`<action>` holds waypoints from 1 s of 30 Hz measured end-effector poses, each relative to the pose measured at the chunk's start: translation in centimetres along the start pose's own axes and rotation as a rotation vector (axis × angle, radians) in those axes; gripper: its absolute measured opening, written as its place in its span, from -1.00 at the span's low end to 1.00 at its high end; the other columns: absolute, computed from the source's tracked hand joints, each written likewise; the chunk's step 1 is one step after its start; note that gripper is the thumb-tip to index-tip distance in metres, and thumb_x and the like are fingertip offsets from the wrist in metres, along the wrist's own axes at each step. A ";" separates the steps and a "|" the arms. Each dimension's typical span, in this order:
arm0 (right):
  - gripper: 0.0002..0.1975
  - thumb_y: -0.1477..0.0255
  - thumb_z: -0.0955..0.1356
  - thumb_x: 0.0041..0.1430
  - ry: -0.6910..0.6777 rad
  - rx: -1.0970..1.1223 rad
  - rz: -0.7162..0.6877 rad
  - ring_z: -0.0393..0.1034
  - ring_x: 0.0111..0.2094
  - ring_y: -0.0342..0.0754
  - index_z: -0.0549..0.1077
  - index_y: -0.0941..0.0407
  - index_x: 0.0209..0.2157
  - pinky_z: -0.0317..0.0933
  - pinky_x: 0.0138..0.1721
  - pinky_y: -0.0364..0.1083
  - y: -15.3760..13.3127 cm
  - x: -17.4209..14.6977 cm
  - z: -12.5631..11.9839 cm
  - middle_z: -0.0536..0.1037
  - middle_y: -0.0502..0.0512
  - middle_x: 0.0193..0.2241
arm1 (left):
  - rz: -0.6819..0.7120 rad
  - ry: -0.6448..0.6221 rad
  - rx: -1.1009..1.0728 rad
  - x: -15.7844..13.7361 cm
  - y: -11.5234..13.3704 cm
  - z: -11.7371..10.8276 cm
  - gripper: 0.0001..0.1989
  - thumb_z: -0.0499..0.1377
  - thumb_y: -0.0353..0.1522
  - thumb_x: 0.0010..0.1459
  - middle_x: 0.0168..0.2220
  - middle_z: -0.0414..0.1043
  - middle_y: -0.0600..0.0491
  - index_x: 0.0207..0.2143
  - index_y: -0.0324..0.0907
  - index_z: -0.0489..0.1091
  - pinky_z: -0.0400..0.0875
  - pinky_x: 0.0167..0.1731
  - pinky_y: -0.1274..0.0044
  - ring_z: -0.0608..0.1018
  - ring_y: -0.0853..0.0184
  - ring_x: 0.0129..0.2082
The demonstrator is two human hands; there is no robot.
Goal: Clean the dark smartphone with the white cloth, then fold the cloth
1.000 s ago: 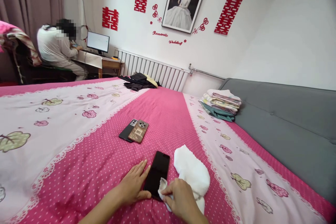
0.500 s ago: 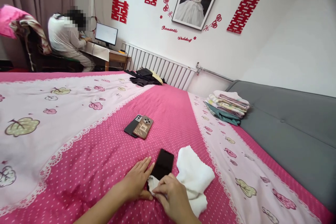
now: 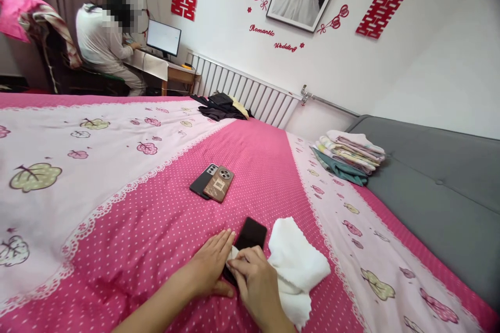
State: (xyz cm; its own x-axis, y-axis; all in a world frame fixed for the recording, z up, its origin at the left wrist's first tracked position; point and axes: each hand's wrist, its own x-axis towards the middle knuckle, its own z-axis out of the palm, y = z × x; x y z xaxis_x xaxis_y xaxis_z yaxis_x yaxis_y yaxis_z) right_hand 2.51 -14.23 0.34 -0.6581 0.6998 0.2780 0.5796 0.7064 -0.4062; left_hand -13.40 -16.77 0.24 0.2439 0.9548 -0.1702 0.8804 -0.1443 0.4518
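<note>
A black phone (image 3: 252,234) lies screen up on the pink dotted bedspread, its lower part covered by my fingers. My right hand (image 3: 255,281) is closed on a small off-white cloth (image 3: 233,254) pressed against the screen; most of that cloth is hidden. Flat along the phone's left edge rests my left hand (image 3: 214,265), fingers stretched out and the thumb apart. Just right of the phone spreads a crumpled white cloth (image 3: 297,257), partly behind my right wrist.
Farther up the bed, a brown phone (image 3: 219,184) overlaps a dark phone (image 3: 203,182). Folded linens (image 3: 351,148) sit against the grey headboard (image 3: 441,182). Dark clothes (image 3: 221,106) lie near the white railing (image 3: 250,83). A person (image 3: 103,41) sits at a desk with a monitor (image 3: 164,38).
My right hand has moved the small cloth slightly up the phone, uncovering some of its lower left edge. My left hand stays beside the phone. The whole view has shifted a little.
</note>
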 end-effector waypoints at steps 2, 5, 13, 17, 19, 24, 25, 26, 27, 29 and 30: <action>-0.76 0.51 0.23 0.21 0.000 -0.030 0.006 0.24 -0.25 -0.09 0.52 -0.01 -0.33 0.14 -0.27 -0.15 0.2 0.5 0.1 0.47 0.00 -0.34 | -0.003 -0.006 0.010 0.0 0.0 0.0 0.03 0.29 -0.09 -0.14 0.28 -0.27 -0.26 0.25 -0.33 -0.15 -0.14 0.20 0.27 -0.14 0.09 0.27; -0.76 0.49 0.22 0.22 0.005 -0.070 0.017 0.24 -0.25 -0.09 0.51 -0.01 -0.35 0.13 -0.29 -0.16 0.4 1.1 0.3 0.46 -0.01 -0.33 | 0.004 0.001 0.009 0.0 -0.2 0.3 0.03 0.27 -0.06 -0.13 0.28 -0.26 -0.27 0.25 -0.32 -0.15 -0.13 0.20 0.26 -0.14 0.08 0.27; -0.75 0.45 0.21 0.24 0.024 -0.157 0.096 0.24 -0.24 -0.10 0.51 -0.04 -0.30 0.15 -0.27 -0.18 1.5 2.8 0.3 0.47 -0.01 -0.29 | 0.037 0.036 -0.004 0.2 -0.7 1.0 0.06 0.19 0.05 -0.12 0.29 -0.29 -0.27 0.26 -0.31 -0.21 -0.12 0.20 0.23 -0.16 0.06 0.27; -0.75 0.43 0.22 0.24 0.024 -0.182 0.150 0.25 -0.21 -0.08 0.52 -0.07 -0.23 0.16 -0.24 -0.18 2.5 3.7 0.2 0.48 -0.01 -0.27 | 0.044 0.058 -0.014 0.2 -0.9 1.5 0.07 0.14 0.11 -0.12 0.29 -0.31 -0.25 0.27 -0.23 -0.25 -0.10 0.18 0.18 -0.15 0.02 0.27; -0.75 0.41 0.23 0.24 0.024 -0.195 0.173 0.26 -0.19 -0.07 0.52 -0.07 -0.20 0.17 -0.23 -0.18 3.0 4.1 0.1 0.48 0.00 -0.26 | 0.055 0.064 -0.014 0.2 -0.9 1.6 0.06 0.10 0.15 -0.12 0.29 -0.30 -0.24 0.27 -0.21 -0.24 -0.10 0.18 0.17 -0.14 0.01 0.27; -0.72 0.41 0.20 0.25 0.049 -0.252 0.225 0.27 -0.19 -0.06 0.52 -0.04 -0.18 0.16 -0.22 -0.17 4.5 4.9 0.0 0.48 0.02 -0.24 | 0.048 0.042 0.017 0.2 -0.4 1.2 0.07 0.02 0.22 -0.14 0.29 -0.26 -0.19 0.27 -0.21 -0.21 -0.13 0.18 0.16 -0.14 0.01 0.27; -0.72 0.41 0.20 0.25 0.057 -0.265 0.237 0.27 -0.19 -0.05 0.52 -0.03 -0.18 0.16 -0.22 -0.16 4.8 5.1 0.0 0.49 0.02 -0.24 | 0.042 0.030 0.026 0.2 -0.3 1.0 0.07 0.01 0.22 -0.14 0.29 -0.26 -0.19 0.27 -0.24 -0.19 -0.14 0.18 0.17 -0.14 0.01 0.27; -0.72 0.39 0.19 0.26 0.062 -0.275 0.249 0.27 -0.19 -0.05 0.52 -0.03 -0.18 0.16 -0.22 -0.16 5.1 5.2 0.0 0.48 0.03 -0.24 | 0.040 0.026 0.032 0.2 -0.2 1.0 0.08 0.00 0.23 -0.14 0.29 -0.25 -0.20 0.26 -0.25 -0.18 -0.15 0.19 0.17 -0.14 0.01 0.27; -0.71 0.38 0.18 0.26 0.066 -0.286 0.265 0.27 -0.18 -0.04 0.52 -0.02 -0.18 0.16 -0.22 -0.16 5.4 5.2 0.0 0.48 0.04 -0.24 | 0.045 0.030 0.034 0.2 -0.2 0.9 0.08 -0.01 0.23 -0.14 0.29 -0.25 -0.20 0.26 -0.26 -0.17 -0.16 0.19 0.18 -0.14 0.00 0.27; -0.69 0.38 0.17 0.27 0.069 -0.314 0.308 0.27 -0.18 -0.03 0.52 -0.02 -0.17 0.17 -0.24 -0.15 5.8 5.3 -0.1 0.48 0.06 -0.25 | 0.064 0.054 0.033 0.3 -0.2 0.9 0.07 -0.04 0.24 -0.13 0.29 -0.24 -0.20 0.26 -0.24 -0.17 -0.16 0.19 0.17 -0.12 -0.01 0.26; -0.69 0.38 0.17 0.27 0.068 -0.333 0.333 0.27 -0.18 -0.03 0.52 -0.03 -0.17 0.17 -0.26 -0.15 6.0 5.3 -0.1 0.48 0.07 -0.26 | 0.075 0.064 0.036 0.3 -0.2 1.0 0.06 -0.05 0.24 -0.12 0.29 -0.24 -0.20 0.27 -0.23 -0.17 -0.16 0.19 0.16 -0.12 -0.01 0.26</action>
State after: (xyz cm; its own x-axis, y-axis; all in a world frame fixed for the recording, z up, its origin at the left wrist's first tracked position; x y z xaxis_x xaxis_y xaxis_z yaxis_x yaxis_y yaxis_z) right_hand 2.55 -6.30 -0.56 -0.3841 0.8913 0.2410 0.8833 0.4307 -0.1850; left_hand -13.11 -16.67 -0.77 0.2841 0.9554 -0.0808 0.8749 -0.2238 0.4295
